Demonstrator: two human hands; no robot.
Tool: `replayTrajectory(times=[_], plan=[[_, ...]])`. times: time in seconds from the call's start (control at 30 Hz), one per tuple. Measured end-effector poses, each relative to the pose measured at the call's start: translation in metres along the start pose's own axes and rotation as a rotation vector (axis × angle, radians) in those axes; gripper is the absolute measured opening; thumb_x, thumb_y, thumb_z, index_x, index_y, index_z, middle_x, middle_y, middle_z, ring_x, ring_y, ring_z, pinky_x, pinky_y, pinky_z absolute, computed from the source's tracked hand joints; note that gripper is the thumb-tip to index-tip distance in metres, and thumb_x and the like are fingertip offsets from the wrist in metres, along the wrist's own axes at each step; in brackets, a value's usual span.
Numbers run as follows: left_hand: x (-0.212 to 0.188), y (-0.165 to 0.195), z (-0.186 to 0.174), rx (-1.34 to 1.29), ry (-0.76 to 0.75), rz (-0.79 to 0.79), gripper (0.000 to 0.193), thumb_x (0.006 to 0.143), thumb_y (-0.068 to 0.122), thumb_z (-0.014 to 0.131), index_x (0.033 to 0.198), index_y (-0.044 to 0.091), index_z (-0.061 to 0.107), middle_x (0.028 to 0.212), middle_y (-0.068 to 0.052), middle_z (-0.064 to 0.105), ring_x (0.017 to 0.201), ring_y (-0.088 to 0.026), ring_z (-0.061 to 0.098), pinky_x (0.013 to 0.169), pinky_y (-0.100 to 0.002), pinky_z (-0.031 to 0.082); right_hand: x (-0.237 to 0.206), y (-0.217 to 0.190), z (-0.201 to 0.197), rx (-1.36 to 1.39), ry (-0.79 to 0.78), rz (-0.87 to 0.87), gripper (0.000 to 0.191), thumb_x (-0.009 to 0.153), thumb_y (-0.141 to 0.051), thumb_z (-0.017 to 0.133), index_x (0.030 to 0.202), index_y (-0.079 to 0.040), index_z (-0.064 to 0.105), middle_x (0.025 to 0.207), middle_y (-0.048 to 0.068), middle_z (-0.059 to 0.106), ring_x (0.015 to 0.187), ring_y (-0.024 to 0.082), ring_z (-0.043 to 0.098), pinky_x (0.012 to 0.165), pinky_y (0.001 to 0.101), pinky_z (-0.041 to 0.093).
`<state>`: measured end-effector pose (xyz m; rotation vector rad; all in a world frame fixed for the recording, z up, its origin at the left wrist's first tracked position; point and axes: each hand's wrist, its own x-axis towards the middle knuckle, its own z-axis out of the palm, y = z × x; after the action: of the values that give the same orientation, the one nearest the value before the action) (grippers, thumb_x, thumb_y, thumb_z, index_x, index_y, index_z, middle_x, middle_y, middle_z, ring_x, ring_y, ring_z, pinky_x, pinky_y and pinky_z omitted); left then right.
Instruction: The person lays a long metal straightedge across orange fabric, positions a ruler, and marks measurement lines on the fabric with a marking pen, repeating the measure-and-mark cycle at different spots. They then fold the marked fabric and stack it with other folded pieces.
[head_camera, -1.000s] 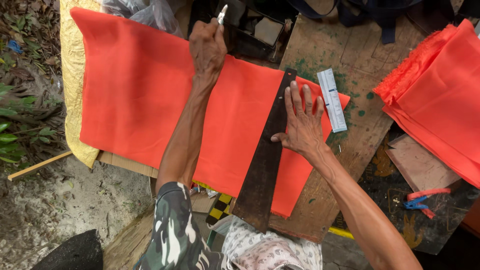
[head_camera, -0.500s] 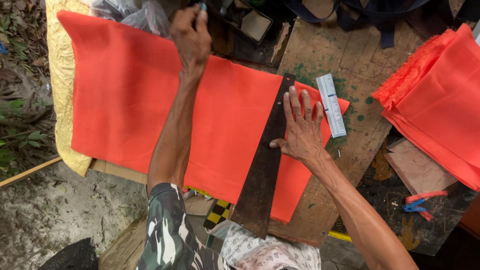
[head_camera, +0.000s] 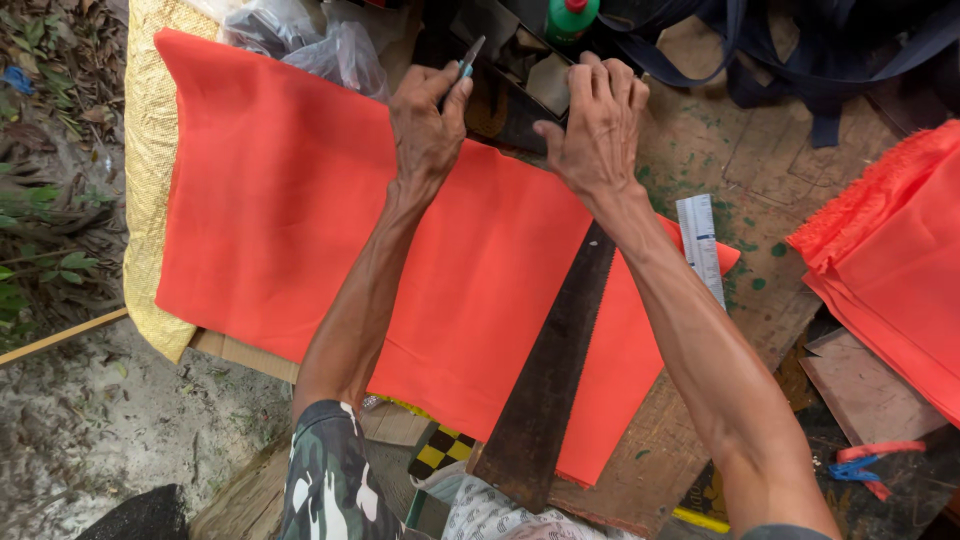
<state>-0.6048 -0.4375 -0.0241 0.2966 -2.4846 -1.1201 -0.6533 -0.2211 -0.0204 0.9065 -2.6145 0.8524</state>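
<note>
An orange cloth (head_camera: 280, 220) lies spread over a worn wooden board (head_camera: 745, 150). A long dark saw blade (head_camera: 545, 390) lies slanted across the cloth's right part. My left hand (head_camera: 425, 125) is at the cloth's far edge, closed on a small knife (head_camera: 466, 58) with a bluish grip, blade pointing away. My right hand (head_camera: 598, 125) sits beside it, fingers bent and together, pressing down where the saw blade's far end runs under my wrist. That end is hidden.
A pale ruler (head_camera: 700, 245) lies right of the blade. Folded orange cloths (head_camera: 895, 270) are stacked at right. A gold fabric (head_camera: 145, 200) shows under the cloth's left edge. Plastic bags (head_camera: 300, 40), a green bottle (head_camera: 570, 15) and dark straps (head_camera: 800, 60) lie beyond. A red and blue tool (head_camera: 862, 462) lies low right.
My right hand left the middle of the saw blade and slid up to its far end. The view shifted, and the left hand with the knife now sits next to the right hand.
</note>
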Motion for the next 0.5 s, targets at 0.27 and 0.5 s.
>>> replayTrajectory(times=[0.27, 0.5], plan=[[-0.005, -0.016, 0.008, 0.186, -0.039, 0.095, 0.017, 0.101, 0.01, 0.068, 0.112, -0.002, 0.075, 0.089, -0.007, 0.06, 0.066, -0.016, 0.059, 0.054, -0.032, 0.048, -0.012, 0.029, 0.005, 0.065, -0.112, 0.024, 0.055, 0.077, -0.008, 0.091, 0.113, -0.004, 0.05, 0.103, 0.012, 0.057, 0.107, 0.031, 0.055, 0.1, 0.0452, 0.038], [0.001, -0.016, 0.023, 0.263, -0.034, 0.168, 0.015, 0.102, 0.007, 0.065, 0.111, -0.003, 0.072, 0.094, -0.01, 0.059, 0.065, -0.019, 0.062, 0.051, -0.031, 0.052, -0.01, 0.037, 0.006, 0.11, -0.124, 0.043, 0.058, 0.076, -0.008, 0.094, 0.114, -0.004, 0.049, 0.104, 0.011, 0.057, 0.107, 0.03, 0.055, 0.101, 0.0448, 0.042]])
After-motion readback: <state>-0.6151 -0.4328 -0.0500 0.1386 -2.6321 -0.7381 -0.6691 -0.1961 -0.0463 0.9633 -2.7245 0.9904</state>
